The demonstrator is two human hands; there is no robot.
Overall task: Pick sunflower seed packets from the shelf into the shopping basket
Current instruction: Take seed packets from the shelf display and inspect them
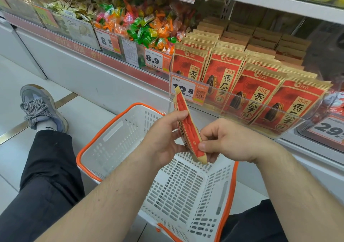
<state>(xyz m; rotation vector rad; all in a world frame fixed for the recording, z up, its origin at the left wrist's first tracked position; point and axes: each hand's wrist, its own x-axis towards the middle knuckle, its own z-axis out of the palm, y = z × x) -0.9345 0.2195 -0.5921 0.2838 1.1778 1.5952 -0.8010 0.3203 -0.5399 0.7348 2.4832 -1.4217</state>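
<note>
1. Your forearms are bare to the edge of view; no sleeves, watch or rings show on your left hand [163, 139] or right hand [229, 141].
2. You wear loose black trousers [46, 176], creased at the knee.
3. Your sneaker [41, 107] is grey-blue with a paler sole and thick black-and-white speckled laces.
4. A white sock [46, 125] shows between the shoe and the trouser hem.

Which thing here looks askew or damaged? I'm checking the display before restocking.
Nothing stands out. The shelf packets stand in tidy upright rows behind the clear shelf front. The held packet, gripped by left hand and right hand, looks intact above the basket.
</note>
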